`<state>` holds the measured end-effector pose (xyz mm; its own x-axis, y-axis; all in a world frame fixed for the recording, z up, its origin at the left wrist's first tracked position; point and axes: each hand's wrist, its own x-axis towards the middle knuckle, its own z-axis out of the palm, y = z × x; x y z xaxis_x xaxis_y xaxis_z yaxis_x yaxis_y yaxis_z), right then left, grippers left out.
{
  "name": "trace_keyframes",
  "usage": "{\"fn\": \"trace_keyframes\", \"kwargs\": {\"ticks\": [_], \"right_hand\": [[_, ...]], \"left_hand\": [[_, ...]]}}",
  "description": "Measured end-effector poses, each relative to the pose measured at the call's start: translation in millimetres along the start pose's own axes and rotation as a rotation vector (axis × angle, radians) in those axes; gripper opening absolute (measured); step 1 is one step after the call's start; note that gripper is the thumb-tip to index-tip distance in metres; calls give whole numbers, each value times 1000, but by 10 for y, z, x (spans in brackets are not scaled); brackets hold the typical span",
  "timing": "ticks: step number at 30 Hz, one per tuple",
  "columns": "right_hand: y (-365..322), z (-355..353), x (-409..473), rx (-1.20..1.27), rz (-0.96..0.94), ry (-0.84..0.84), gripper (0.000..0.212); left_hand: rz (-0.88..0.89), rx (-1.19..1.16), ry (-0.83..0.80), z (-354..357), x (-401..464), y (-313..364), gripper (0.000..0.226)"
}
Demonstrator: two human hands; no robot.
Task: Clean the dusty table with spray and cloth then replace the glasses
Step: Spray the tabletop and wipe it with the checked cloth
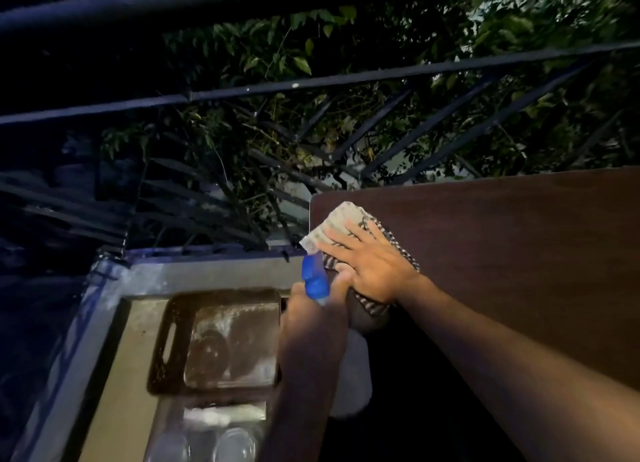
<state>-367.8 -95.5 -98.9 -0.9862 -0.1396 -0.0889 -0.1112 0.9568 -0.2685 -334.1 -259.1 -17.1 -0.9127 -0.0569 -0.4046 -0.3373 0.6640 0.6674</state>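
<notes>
At the table's [502, 254] corner, the right hand [370, 264] pressed flat on the cloth [341, 219] while the left hand [311, 323] gripped the spray bottle [314, 278] (its nozzle crowding the cloth, risking a snag).

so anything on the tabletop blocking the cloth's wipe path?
Nothing visible. The right hand presses the cloth at the table corner; the brown top beyond is bare. The glasses sit off it, lower left.
</notes>
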Motion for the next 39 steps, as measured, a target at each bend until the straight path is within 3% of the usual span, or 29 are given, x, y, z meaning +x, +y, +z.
{"fn": "trace_keyframes", "kwargs": {"ticks": [4,9,11,15,19,25,30,33,39], "right_hand": [[21,72,-430,17,-42,-26,56],[435,-93,-66,13,371,139,54],[497,-123,77,35,458,121,54],[376,-90,-193,50,387,113,54],[231,-29,-745,43,317,96,55],[158,108,-1199,-25,321,80,59],[131,102,-1019,-16,401,111,59],[122,35,-644,-3,462,105,58],[-35,-1,14,19,371,-10,59]], "left_hand": [[18,-3,-11,17,-35,-48,62],[19,22,-2,17,-115,-235,54],[27,-13,30,-3,-157,-315,54],[29,-4,77,-22,-313,-314,66],[-38,36,77,1,-517,-260,48],[-58,98,97,19,-669,-364,69],[-71,57,128,-15,-735,-469,65],[-34,60,153,-12,-799,-506,50],[95,85,162,3,-869,-583,41]]}}
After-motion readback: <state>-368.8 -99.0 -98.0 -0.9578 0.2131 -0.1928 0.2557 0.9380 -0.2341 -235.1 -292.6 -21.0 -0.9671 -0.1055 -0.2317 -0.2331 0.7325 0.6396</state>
